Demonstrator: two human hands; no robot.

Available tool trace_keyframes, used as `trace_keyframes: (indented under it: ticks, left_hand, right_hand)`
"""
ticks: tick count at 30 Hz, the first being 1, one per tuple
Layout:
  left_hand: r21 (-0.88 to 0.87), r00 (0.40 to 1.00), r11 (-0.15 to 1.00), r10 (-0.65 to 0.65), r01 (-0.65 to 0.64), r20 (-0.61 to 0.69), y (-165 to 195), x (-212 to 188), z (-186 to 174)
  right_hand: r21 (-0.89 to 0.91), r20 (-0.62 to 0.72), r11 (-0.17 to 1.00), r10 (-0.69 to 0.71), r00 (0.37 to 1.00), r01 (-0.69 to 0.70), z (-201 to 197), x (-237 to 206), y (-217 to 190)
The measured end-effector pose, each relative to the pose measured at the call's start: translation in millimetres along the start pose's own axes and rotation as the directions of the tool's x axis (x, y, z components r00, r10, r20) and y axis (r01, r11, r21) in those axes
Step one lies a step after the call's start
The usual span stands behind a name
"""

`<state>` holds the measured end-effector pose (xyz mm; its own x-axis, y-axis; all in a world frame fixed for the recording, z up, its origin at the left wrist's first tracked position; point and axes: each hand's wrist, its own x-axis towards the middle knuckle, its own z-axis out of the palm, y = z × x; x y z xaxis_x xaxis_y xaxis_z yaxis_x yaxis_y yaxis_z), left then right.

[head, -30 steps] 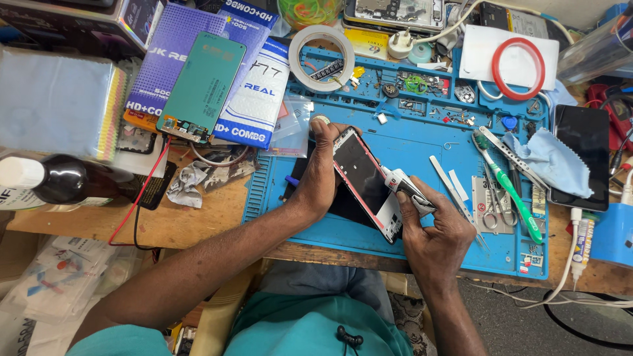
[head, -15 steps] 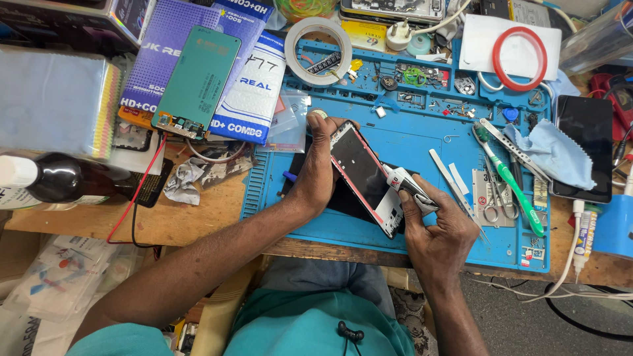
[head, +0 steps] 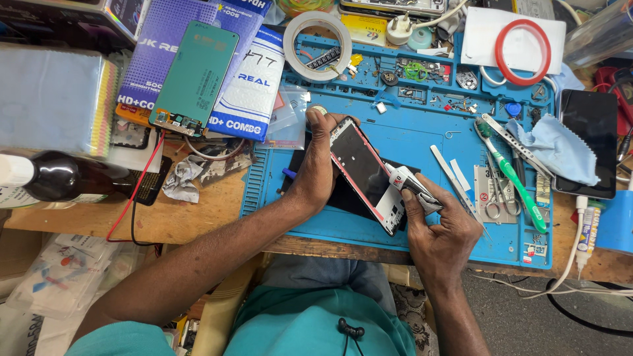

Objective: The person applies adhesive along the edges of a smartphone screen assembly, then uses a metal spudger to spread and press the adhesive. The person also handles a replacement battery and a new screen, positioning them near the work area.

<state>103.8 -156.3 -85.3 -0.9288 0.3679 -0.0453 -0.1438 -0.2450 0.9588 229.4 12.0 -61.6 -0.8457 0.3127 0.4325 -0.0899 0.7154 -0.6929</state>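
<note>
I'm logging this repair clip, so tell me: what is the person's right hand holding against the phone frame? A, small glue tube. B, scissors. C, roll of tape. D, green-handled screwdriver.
A: the right hand grips a small glue tube with its tip at the edge of the phone frame, which the left hand steadies; the green-handled screwdriver, scissors and roll of tape lie untouched on the blue mat.

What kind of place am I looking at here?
Most likely a phone repair bench. The left hand holds an opened phone frame over a blue repair mat, the right hand squeezes a small glue tube, and a green screwdriver lies nearby.
</note>
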Motion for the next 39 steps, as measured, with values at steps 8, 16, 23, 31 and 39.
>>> trace_keyframes:
  ticks: [8,16,23,31,39]
  left_hand:
    - [-0.01,1.0,1.0,-0.018,0.018,0.0,-2,0,-2]
    - [-0.009,1.0,1.0,-0.01,0.01,0.0,0,0,0]
    - [-0.026,1.0,0.999,-0.018,0.019,0.011,-2,0,0]
    - [-0.014,1.0,1.0,0.006,-0.006,0.007,-4,0,-2]
    - [-0.005,1.0,1.0,-0.003,0.003,0.01,-2,1,-2]
  right_hand:
    - [0.004,0.009,0.999,0.048,0.999,-0.048,-1,-2,2]
    - [-0.013,0.006,1.0,0.011,1.0,-0.011,-3,-8,9]
    - [-0.015,-0.005,0.999,0.03,1.0,-0.03,-3,-10,11]
    - [0.033,0.0,0.999,0.04,0.999,-0.04,-6,-10,7]
    - [-0.009,0.003,0.989,0.144,0.99,-0.144,-11,-13,7]
